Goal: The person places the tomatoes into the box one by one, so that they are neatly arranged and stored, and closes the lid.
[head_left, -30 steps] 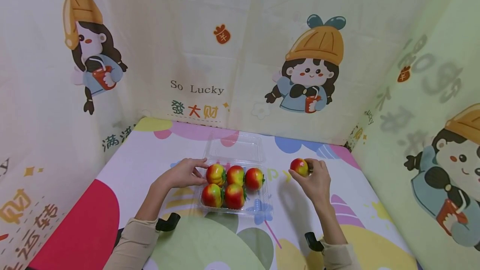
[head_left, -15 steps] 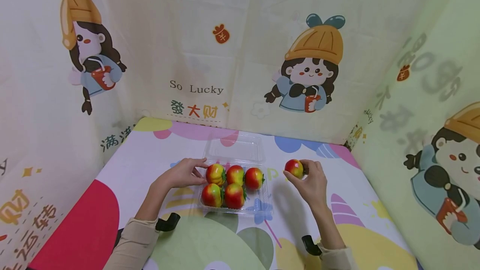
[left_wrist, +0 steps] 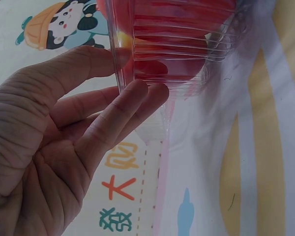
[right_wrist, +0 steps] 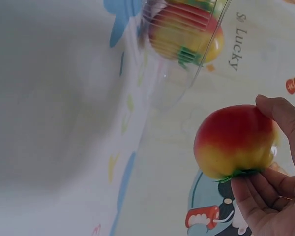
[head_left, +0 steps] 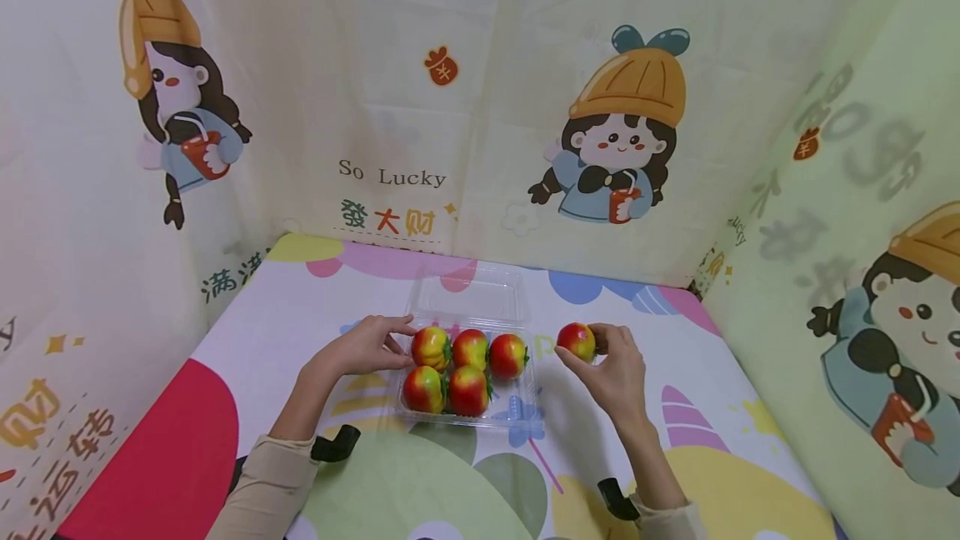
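Observation:
A clear plastic clamshell box (head_left: 517, 419) lies on the table with its lid (head_left: 468, 294) folded back behind it. Inside are several shiny red-and-yellow fruits (head_left: 468, 391), three in the back row and two in the front. My left hand (head_left: 366, 347) pinches the box's left rim, thumb and fingers on either side of the wall (left_wrist: 187, 49) in the left wrist view. To the right of the box, my right hand (head_left: 617, 369) holds another red-and-yellow fruit (right_wrist: 236, 140) above the table, between thumb and fingertips. Green leaves (right_wrist: 241, 174) show on that fruit's underside, near the fingers.
The table wears a colourful printed cloth (head_left: 420, 473). Cream curtains (head_left: 495, 107) with cartoon figures stand behind and at both sides. A black wrist strap piece (head_left: 336, 444) sticks out at the left wrist, and a similar black piece (head_left: 618, 499) at the right.
My right hand has moved left and slightly down with the fruit, closer to the box. The left hand stays on the box rim, and the fruits inside have not moved.

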Demonstrator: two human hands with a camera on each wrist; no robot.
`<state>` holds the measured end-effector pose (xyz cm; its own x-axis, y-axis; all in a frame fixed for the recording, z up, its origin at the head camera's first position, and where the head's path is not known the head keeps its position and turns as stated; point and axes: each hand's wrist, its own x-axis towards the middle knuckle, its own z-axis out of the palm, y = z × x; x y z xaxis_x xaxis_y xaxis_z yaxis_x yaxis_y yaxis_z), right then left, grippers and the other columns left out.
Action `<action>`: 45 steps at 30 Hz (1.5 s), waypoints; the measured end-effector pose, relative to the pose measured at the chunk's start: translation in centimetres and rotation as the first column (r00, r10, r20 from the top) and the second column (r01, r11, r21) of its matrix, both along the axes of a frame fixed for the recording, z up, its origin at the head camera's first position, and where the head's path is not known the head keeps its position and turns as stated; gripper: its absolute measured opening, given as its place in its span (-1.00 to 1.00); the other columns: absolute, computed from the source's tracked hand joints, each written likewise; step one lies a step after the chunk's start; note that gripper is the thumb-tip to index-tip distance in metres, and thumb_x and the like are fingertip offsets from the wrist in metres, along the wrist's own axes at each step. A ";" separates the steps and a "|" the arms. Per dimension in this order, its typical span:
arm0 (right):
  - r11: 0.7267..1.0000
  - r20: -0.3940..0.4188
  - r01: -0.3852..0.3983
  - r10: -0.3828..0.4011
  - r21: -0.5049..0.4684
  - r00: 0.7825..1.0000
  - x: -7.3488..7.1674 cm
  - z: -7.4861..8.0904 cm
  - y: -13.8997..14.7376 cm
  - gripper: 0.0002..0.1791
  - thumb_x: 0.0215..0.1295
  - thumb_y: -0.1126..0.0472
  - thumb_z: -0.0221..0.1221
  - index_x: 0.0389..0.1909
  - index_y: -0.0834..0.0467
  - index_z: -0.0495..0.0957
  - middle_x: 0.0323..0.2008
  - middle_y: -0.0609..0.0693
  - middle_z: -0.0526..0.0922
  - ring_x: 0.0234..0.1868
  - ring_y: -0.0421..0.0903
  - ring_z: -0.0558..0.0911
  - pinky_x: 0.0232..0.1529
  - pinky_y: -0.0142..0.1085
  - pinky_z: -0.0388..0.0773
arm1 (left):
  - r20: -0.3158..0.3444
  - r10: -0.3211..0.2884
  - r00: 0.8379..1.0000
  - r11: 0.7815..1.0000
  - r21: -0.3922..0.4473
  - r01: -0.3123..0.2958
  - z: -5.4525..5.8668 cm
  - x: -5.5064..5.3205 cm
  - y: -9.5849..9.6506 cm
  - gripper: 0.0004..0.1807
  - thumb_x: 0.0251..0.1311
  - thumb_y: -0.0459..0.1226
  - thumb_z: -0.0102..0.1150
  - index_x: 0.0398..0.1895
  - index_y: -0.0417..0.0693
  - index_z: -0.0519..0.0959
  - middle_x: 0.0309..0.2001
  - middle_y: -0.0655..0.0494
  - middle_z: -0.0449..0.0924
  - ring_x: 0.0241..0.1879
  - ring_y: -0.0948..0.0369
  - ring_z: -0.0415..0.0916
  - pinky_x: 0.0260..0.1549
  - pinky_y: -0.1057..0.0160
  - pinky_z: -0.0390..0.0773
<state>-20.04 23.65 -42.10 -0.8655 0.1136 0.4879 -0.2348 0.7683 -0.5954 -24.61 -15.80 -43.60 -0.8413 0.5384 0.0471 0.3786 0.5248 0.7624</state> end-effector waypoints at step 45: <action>0.986 0.084 -0.166 0.166 -0.007 0.982 3.2 -0.3 -4.9 -0.39 -0.12 -0.09 0.62 -0.08 0.11 0.65 -0.28 -0.12 0.60 -0.30 -0.21 0.60 -0.19 -0.09 0.71 | -0.001 0.004 1.000 1.000 -0.010 -0.004 0.2 0.0 0.0 -0.29 0.18 -0.30 0.44 0.37 -0.41 0.43 0.34 -0.33 0.46 -0.18 0.15 0.75 -0.27 0.27 0.73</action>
